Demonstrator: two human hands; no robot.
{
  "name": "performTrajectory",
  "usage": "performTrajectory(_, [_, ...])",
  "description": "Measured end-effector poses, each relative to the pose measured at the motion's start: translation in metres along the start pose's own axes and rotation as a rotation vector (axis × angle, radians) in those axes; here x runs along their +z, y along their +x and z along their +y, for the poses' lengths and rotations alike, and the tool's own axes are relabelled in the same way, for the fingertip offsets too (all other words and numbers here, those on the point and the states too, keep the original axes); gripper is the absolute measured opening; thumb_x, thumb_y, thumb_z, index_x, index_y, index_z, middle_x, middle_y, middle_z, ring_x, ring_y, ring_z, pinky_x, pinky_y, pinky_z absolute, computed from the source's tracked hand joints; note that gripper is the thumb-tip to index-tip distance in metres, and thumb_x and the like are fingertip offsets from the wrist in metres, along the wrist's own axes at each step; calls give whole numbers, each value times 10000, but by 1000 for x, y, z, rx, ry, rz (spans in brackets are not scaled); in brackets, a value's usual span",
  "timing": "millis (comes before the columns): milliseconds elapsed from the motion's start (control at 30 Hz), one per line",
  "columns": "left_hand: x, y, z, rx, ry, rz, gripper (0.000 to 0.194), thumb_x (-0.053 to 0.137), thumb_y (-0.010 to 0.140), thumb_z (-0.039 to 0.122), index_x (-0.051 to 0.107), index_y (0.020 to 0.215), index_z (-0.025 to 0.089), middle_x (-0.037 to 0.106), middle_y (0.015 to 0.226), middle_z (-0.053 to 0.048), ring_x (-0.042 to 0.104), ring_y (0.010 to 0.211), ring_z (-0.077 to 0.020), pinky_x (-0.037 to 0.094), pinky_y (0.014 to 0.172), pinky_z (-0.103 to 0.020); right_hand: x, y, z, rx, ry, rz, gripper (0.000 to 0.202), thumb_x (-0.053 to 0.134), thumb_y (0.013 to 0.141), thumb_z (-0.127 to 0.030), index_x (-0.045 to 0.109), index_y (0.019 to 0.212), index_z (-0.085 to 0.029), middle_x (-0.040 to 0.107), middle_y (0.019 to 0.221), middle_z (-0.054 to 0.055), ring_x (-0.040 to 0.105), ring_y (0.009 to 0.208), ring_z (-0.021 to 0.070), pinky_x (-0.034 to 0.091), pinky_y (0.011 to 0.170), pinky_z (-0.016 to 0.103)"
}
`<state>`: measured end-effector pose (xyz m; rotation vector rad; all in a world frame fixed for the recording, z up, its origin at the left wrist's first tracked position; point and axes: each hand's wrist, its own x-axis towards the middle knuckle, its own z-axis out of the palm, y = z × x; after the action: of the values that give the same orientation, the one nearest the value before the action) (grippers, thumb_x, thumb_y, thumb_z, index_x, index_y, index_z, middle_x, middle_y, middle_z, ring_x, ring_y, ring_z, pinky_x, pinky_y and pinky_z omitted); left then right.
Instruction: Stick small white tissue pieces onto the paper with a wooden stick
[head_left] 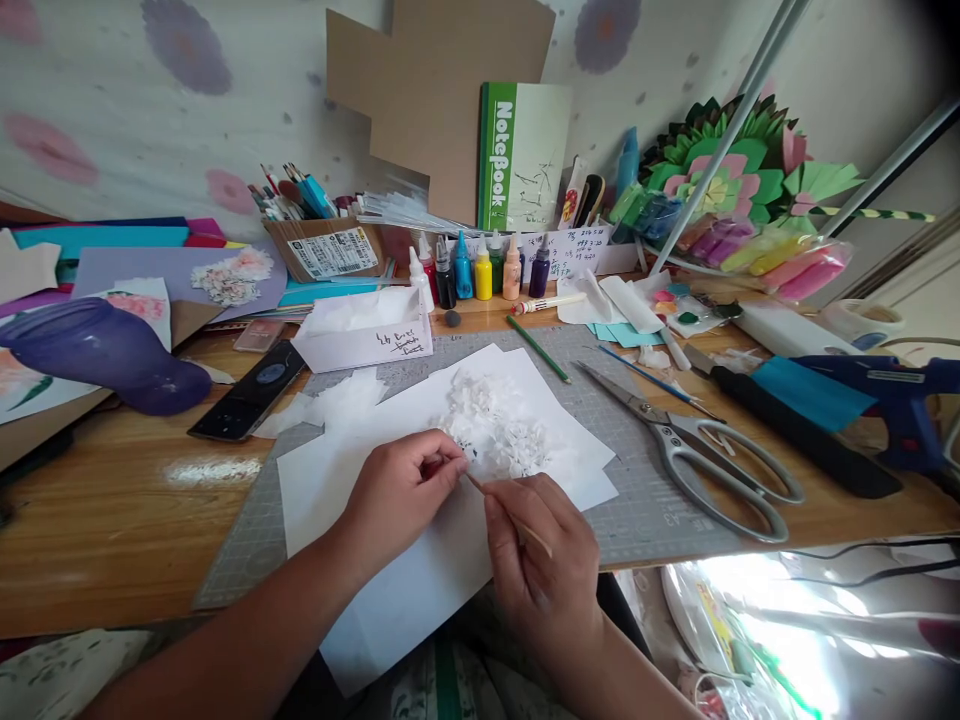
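My right hand (544, 550) is closed around a thin wooden stick (475, 483), which points up and left. The stick's tip meets the fingertips of my left hand (401, 485). That hand is pinched closed, and whatever lies between its fingers is hidden or too small to name. Just beyond both hands, ruffled white paper pieces (491, 405) are clustered on overlapping white sheets (390, 580). Beneath the sheets lies a grey cutting mat (247, 540).
Large scissors (679, 440), a green pencil (538, 348) and a blue brush (652, 378) lie to the right, near a glue gun (900, 400). A phone (251, 388) and a white box (364, 335) sit left. Several paint bottles (484, 272) stand behind.
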<state>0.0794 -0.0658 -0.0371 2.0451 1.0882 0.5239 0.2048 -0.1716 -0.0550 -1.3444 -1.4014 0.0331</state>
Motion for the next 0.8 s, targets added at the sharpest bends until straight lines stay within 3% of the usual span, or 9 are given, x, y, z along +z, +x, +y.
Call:
performTrajectory(433, [-17,-9,-3,-3,-176,64,177,535,842,350,629,838,200,591,701,17,538,664,-135,421,605,-229,4,5,-2,-37,-93,-69,192,448,875,-44,615,886,-140,585,677,43,526,612,162,429,539,273])
performTrajectory(500, [-35,-8,-11,-19,-131,172,188,555,816,367,630,838,196,580,692,17,530,651,-136,410,587,-228,2,4,-3,-38,-76,-40,186,462,872,-43,617,878,-144,574,669,37,528,608,159,425,537,271])
performTrajectory(633, [-91,-5,-36,-134,111,483,266,566,773,422,637,877,188,595,729,-3,530,647,-155,395,566,-249,-4,-4,-3,8,43,31,177,486,869,-50,626,909,-150,547,671,17,525,588,137,417,531,261])
performTrajectory(733, [-120,-6,-53,-93,412,397,273,541,766,378,656,929,191,644,910,-54,582,792,-207,445,687,-301,-7,-10,-2,-29,130,90,202,507,848,-30,618,969,-149,569,731,28,543,631,137,433,537,259])
performTrajectory(800, [-124,-6,-60,-41,582,287,289,522,763,337,655,986,209,650,1036,-63,577,949,-253,446,795,-338,-8,-11,-2,-63,143,100,220,512,838,-17,614,980,-152,578,754,34,551,658,143,441,541,262])
